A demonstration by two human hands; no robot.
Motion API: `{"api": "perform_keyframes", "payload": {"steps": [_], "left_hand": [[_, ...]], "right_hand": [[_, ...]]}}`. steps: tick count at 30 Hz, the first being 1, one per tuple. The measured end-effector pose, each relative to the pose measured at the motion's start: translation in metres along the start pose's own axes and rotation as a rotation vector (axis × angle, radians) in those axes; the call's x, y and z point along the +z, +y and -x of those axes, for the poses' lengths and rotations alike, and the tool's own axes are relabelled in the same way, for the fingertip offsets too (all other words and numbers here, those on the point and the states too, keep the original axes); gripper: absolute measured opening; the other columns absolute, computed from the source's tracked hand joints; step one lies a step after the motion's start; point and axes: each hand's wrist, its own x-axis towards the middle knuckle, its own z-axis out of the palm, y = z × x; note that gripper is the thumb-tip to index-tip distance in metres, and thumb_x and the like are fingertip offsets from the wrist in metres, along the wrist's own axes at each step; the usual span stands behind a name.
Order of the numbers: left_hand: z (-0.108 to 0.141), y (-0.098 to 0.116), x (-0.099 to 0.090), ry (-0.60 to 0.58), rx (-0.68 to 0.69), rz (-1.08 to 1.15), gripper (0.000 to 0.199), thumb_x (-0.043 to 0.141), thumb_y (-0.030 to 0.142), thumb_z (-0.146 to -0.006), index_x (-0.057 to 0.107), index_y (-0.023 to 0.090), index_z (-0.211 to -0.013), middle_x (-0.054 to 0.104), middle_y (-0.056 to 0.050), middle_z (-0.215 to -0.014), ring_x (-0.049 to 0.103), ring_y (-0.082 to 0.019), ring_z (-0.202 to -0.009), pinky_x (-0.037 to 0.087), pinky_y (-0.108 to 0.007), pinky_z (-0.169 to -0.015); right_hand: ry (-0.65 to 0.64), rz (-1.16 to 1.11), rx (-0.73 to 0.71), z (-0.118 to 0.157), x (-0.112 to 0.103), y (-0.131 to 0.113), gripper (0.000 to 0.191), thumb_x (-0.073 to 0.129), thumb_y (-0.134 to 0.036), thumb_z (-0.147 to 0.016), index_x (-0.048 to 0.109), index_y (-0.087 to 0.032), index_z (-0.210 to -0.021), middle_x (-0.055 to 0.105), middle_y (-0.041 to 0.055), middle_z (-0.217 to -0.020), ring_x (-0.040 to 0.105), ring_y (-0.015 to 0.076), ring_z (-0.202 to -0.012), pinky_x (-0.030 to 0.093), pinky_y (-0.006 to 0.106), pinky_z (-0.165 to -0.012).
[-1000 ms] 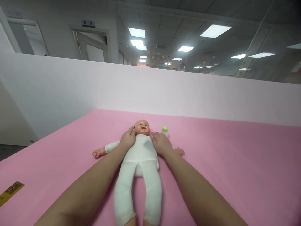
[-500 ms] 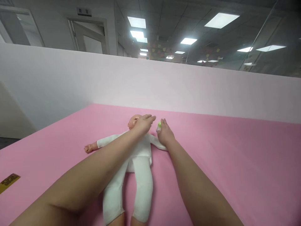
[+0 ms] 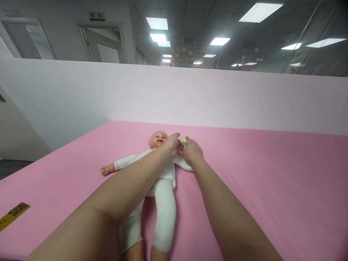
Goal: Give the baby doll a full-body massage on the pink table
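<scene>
A baby doll (image 3: 164,195) in white clothes lies on its back on a pink padded surface, head away from me and arms spread. Its face shows beside my left wrist. My left hand (image 3: 174,145) is over the doll's shoulder, thumb up and apart from the bent fingers, with nothing visible in it. Close on its right, my right hand (image 3: 193,150) is closed around a small bottle with a green cap (image 3: 184,141). Most of the bottle is hidden by the hands. The doll's sleeve (image 3: 183,165) passes under my right hand.
A white wall (image 3: 217,98) rises behind the pink surface (image 3: 258,174), with a glass panel above it. A yellow label with a printed code (image 3: 15,215) is at the left edge. A door (image 3: 104,45) stands beyond the wall.
My left hand has turned and its straight fingers have bent, coming closer to the right hand. More of the doll's face is uncovered. The bottle's body has become hidden.
</scene>
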Motion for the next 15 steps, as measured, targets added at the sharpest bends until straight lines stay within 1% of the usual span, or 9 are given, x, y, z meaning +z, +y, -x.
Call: {"api": "perform_keyframes", "payload": {"steps": [2, 5, 7, 9, 11, 12, 13, 14, 15], "left_hand": [[0.015, 0.006, -0.011, -0.01, -0.011, 0.051, 0.038, 0.052, 0.053, -0.103, 0.061, 0.017, -0.095, 0.069, -0.02, -0.096, 0.074, -0.03, -0.102, 0.062, -0.044, -0.099], [0.043, 0.011, -0.036, -0.02, 0.01, 0.168, 0.035, 0.054, 0.047, -0.102, 0.067, 0.014, -0.097, 0.073, -0.023, -0.112, 0.074, -0.029, -0.11, 0.061, -0.042, -0.105], [0.062, 0.01, -0.058, -0.007, 0.04, 0.214, 0.035, 0.055, 0.046, -0.1, 0.07, 0.014, -0.098, 0.073, -0.023, -0.118, 0.074, -0.03, -0.114, 0.06, -0.042, -0.107], [0.081, 0.005, -0.081, 0.013, 0.059, 0.256, 0.035, 0.056, 0.045, -0.099, 0.071, 0.013, -0.098, 0.074, -0.022, -0.118, 0.073, -0.03, -0.117, 0.058, -0.042, -0.109], [0.096, -0.001, -0.101, 0.041, 0.085, 0.325, 0.03, 0.058, 0.04, -0.097, 0.072, 0.013, -0.098, 0.074, -0.021, -0.118, 0.072, -0.03, -0.118, 0.057, -0.042, -0.112], [0.102, -0.004, -0.109, 0.056, 0.108, 0.348, 0.029, 0.059, 0.039, -0.096, 0.072, 0.013, -0.098, 0.074, -0.02, -0.119, 0.072, -0.03, -0.119, 0.056, -0.042, -0.113], [0.107, -0.007, -0.115, 0.059, 0.123, 0.367, 0.029, 0.059, 0.039, -0.096, 0.072, 0.014, -0.099, 0.074, -0.02, -0.12, 0.071, -0.03, -0.12, 0.056, -0.043, -0.113], [0.111, -0.009, -0.118, 0.055, 0.137, 0.384, 0.031, 0.058, 0.041, -0.097, 0.072, 0.014, -0.101, 0.074, -0.02, -0.121, 0.071, -0.031, -0.122, 0.055, -0.044, -0.114], [0.114, -0.01, -0.119, 0.043, 0.146, 0.394, 0.035, 0.056, 0.045, -0.098, 0.072, 0.014, -0.102, 0.074, -0.02, -0.122, 0.07, -0.031, -0.123, 0.055, -0.044, -0.115]], "right_hand": [[-0.008, -0.009, 0.012, 0.001, -0.001, 0.001, 0.069, 0.058, -0.03, -0.095, 0.042, -0.018, -0.161, 0.061, 0.0194, -0.146, 0.055, 0.0373, -0.134, 0.045, 0.046, -0.105], [-0.032, -0.013, 0.036, 0.002, -0.001, 0.006, 0.072, 0.059, -0.029, -0.093, 0.04, -0.024, -0.163, 0.064, 0.0156, -0.144, 0.057, 0.0357, -0.131, 0.047, 0.045, -0.103], [-0.022, 0.008, 0.032, 0.001, -0.002, 0.008, 0.072, 0.059, -0.026, -0.093, 0.042, -0.023, -0.162, 0.063, 0.0151, -0.146, 0.055, 0.0352, -0.135, 0.045, 0.046, -0.109], [0.013, 0.037, 0.019, 0.0, -0.003, 0.005, 0.07, 0.058, -0.022, -0.092, 0.045, -0.018, -0.161, 0.056, 0.0168, -0.153, 0.048, 0.0351, -0.143, 0.039, 0.047, -0.118], [0.072, 0.053, -0.006, 0.001, -0.009, -0.007, 0.07, 0.055, -0.016, -0.09, 0.046, -0.011, -0.159, 0.048, 0.0182, -0.161, 0.04, 0.0342, -0.151, 0.032, 0.047, -0.125], [0.106, 0.047, -0.032, 0.003, -0.012, -0.017, 0.07, 0.054, -0.013, -0.089, 0.047, -0.01, -0.158, 0.046, 0.0181, -0.163, 0.038, 0.033, -0.152, 0.03, 0.046, -0.127], [0.138, 0.031, -0.073, 0.007, -0.017, -0.031, 0.07, 0.052, -0.011, -0.088, 0.047, -0.009, -0.157, 0.046, 0.0175, -0.163, 0.037, 0.0314, -0.153, 0.028, 0.045, -0.128], [0.16, -0.004, -0.129, 0.014, -0.021, -0.048, 0.069, 0.05, -0.01, -0.087, 0.049, -0.01, -0.156, 0.049, 0.0163, -0.161, 0.041, 0.0292, -0.151, 0.029, 0.043, -0.129], [0.147, -0.055, -0.21, 0.023, -0.025, -0.067, 0.067, 0.05, -0.01, -0.087, 0.052, -0.013, -0.154, 0.054, 0.0142, -0.157, 0.046, 0.0271, -0.148, 0.032, 0.042, -0.128]]}}
